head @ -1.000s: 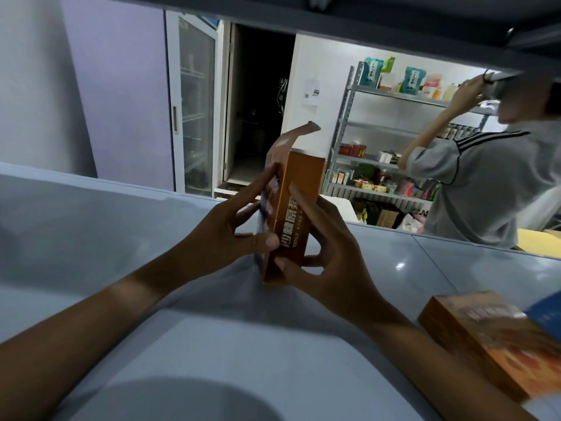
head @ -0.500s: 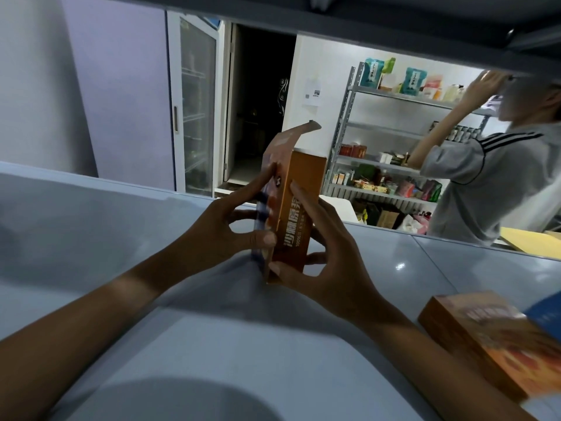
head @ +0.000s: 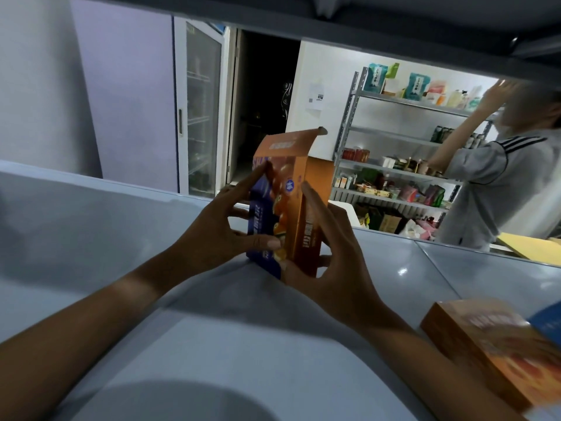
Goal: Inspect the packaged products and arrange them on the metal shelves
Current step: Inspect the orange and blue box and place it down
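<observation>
Fingers (head: 243,189) of the left hand (head: 212,235) are spread along the printed front of the orange box (head: 291,208), w/ the thumb pressed low across that face; fingers (head: 315,205) of the right hand (head: 331,268) are laid up the box's narrow orange side, thumb curled under the bottom corner. So the box is held between both hands, pinched front and side.

The box is kept upright at center frame, just above the pale grey surface (head: 212,344); whether its base touches the surface can't be told. Its top flap (head: 291,141) is stood open, tipped up and to the right. A blue band and orange fruit graphics are seen on the front; text on the side is too blurred to read.

At lower right of the frame a second orange box (head: 485,347) is laid flat on the surface, well apart from the held one, w/ a blue item (head: 546,323) partly over its far edge.

Beyond the surface, in the upper right, metal shelves (head: 403,138) are stocked w/ packets, cans and boxes. Another person in a grey striped-sleeve top (head: 498,189) is stood beside them, one arm raised to the top shelf. A glass-door cabinet (head: 200,107) and a dark doorway (head: 264,101) are seen at upper center-left.
</observation>
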